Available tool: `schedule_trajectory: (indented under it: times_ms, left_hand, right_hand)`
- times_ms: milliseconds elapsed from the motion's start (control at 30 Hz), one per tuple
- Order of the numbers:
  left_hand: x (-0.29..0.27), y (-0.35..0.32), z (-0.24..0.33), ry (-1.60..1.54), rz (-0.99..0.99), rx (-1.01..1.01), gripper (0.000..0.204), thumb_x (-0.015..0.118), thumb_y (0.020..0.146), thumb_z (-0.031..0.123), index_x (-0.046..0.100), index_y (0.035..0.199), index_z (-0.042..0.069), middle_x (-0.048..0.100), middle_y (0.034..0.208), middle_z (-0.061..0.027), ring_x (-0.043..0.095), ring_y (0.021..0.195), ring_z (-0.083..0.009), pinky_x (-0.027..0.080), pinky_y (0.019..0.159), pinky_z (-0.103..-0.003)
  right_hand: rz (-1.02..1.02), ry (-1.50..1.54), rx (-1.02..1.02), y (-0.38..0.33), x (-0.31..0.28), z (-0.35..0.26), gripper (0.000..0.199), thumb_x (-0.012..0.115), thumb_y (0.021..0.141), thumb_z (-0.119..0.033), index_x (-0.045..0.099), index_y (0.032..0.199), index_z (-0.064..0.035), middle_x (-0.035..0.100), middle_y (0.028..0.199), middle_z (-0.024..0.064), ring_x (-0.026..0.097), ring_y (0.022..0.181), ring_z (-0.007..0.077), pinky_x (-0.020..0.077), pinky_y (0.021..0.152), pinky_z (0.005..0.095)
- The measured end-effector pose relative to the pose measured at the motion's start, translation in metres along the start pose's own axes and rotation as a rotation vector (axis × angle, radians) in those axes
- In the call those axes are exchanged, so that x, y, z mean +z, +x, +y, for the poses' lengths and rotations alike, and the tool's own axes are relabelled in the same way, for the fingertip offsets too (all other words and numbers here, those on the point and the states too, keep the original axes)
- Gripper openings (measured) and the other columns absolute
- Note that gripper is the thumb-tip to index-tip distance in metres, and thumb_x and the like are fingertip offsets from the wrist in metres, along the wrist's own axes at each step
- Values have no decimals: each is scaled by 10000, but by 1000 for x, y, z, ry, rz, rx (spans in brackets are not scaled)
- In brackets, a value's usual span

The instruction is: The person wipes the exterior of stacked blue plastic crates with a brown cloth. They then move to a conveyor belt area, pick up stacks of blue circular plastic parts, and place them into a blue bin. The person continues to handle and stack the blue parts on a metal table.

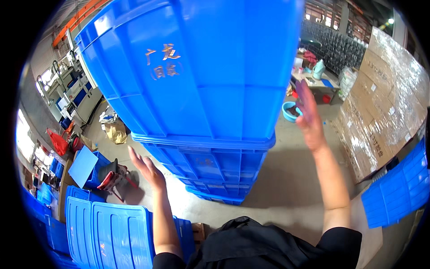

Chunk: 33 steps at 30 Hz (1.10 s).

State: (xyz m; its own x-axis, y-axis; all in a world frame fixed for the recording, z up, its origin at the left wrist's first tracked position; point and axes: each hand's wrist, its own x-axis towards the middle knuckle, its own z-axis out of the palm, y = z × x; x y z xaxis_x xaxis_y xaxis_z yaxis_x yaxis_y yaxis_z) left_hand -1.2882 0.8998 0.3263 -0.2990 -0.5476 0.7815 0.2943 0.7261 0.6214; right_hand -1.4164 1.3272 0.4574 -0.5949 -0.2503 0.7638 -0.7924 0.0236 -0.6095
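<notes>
A tall stack of blue plastic crates stands right in front of me, the big upper crate (215, 71) resting on a lower crate (206, 163). Markings are on the upper crate's near wall. My left hand (147, 169) is raised at the stack's left, fingers stretched out, apart from the lower crate. On the other side my right hand (310, 119) is lifted higher, beside the upper crate's right edge, its fingers extended and somewhat blurred. Neither hand holds anything. The inside of the crates is hidden.
Lidded blue bins (121, 233) stand at lower left, near a stool (117, 175). To the right are film-wrapped cartons (380, 103) and a blue crate (396, 193). Behind, a light blue basin (291, 112) lies on the floor near a table (320, 83).
</notes>
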Motion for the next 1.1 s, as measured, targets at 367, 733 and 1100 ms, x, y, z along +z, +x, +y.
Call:
schedule_trajectory:
  times_ms: [367, 733, 1100]
  left_hand:
    - [35, 172, -7, -275, 78, -6, 532, 475, 988, 355, 375, 1431, 78, 420, 1395, -112, 418, 1236, -210, 283, 1076, -342]
    - [56, 260, 205, 321, -61, 728, 545, 513, 939, 409, 475, 1409, 136, 493, 1388, -140, 540, 1216, -283, 477, 994, -432]
    - [180, 159, 286, -5, 300, -91, 664, 547, 920, 490, 479, 1382, 18, 530, 1333, -181, 537, 1194, -308, 426, 1021, -420]
  right_hand:
    - [297, 81, -45, 71, 60, -10, 648, 483, 1000, -421, 265, 1469, -30, 390, 1440, 138, 404, 1304, 243, 319, 1083, 367]
    - [-98, 359, -183, 293, -189, 45, 526, 520, 981, -446, 528, 1340, -62, 599, 1251, 66, 565, 1098, 179, 476, 927, 338]
    - [-80, 440, -36, 331, -286, 216, 691, 414, 968, -593, 453, 1397, -53, 559, 1299, 107, 539, 1132, 232, 440, 977, 383]
